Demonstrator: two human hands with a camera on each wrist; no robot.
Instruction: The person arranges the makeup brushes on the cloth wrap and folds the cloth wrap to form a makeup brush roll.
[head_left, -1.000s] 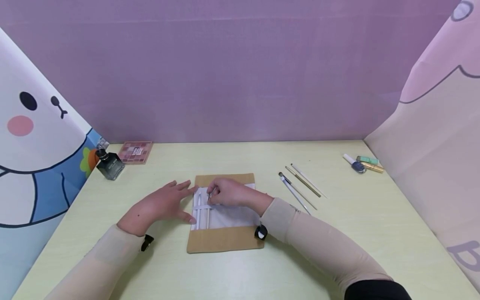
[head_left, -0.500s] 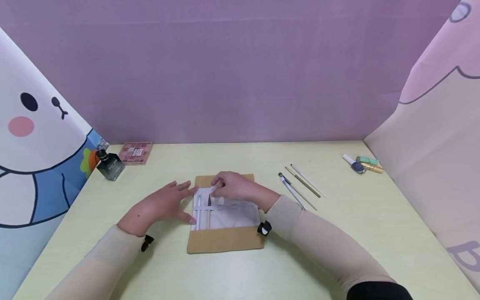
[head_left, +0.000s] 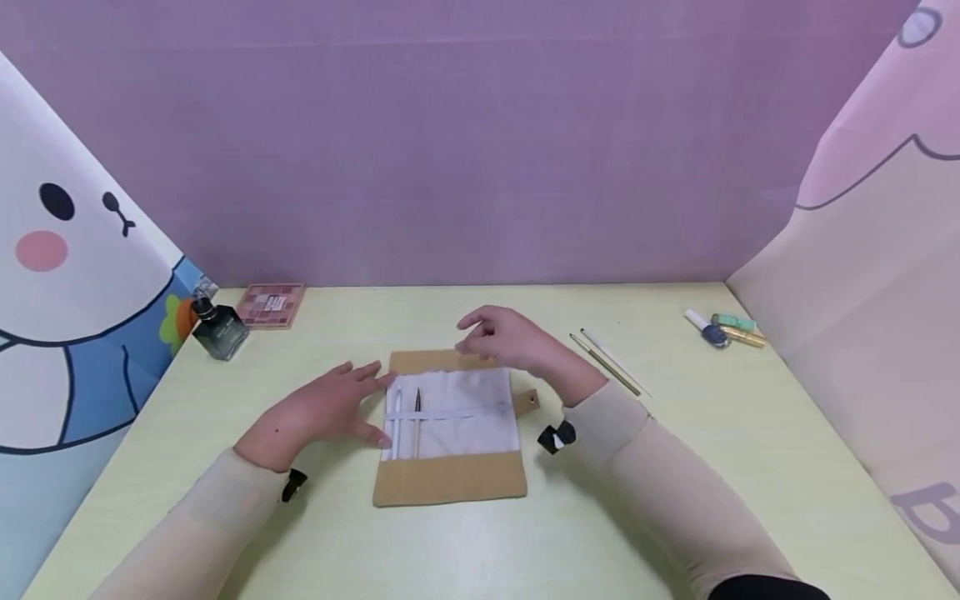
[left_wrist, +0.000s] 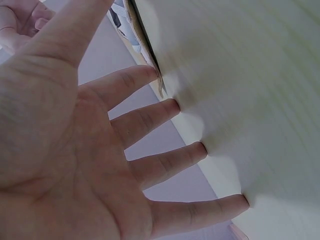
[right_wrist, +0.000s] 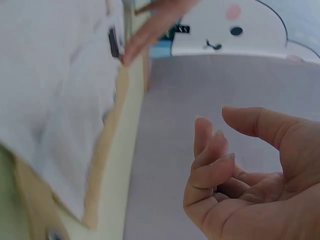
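A tan fabric brush roll (head_left: pixel 450 482) with a white lining lies unrolled on the table. Under its elastic band sit a white brush (head_left: pixel 397 425) and a slim makeup brush with a dark tip (head_left: pixel 417 402). My left hand (head_left: pixel 326 412) rests spread at the roll's left edge; in the left wrist view its straight fingers (left_wrist: pixel 162 162) reach the tabletop. Over the roll's top right corner, my right hand (head_left: pixel 510 342) hovers holding nothing, its fingers loosely curled and the thumb apart in the right wrist view.
Right of the roll lie a gold brush (head_left: pixel 606 365) and a thin white one (head_left: pixel 615 361). A perfume bottle (head_left: pixel 221 331) and a pink palette (head_left: pixel 272 306) stand back left. Small cosmetic tubes (head_left: pixel 735 321) lie far right. A snap strap (head_left: pixel 527 402) sticks out from the roll.
My right hand has let go of the dark-tipped brush and moved up and right off the roll, uncovering the strap. Its forearm now hides two loose brushes. The left hand has stayed put.
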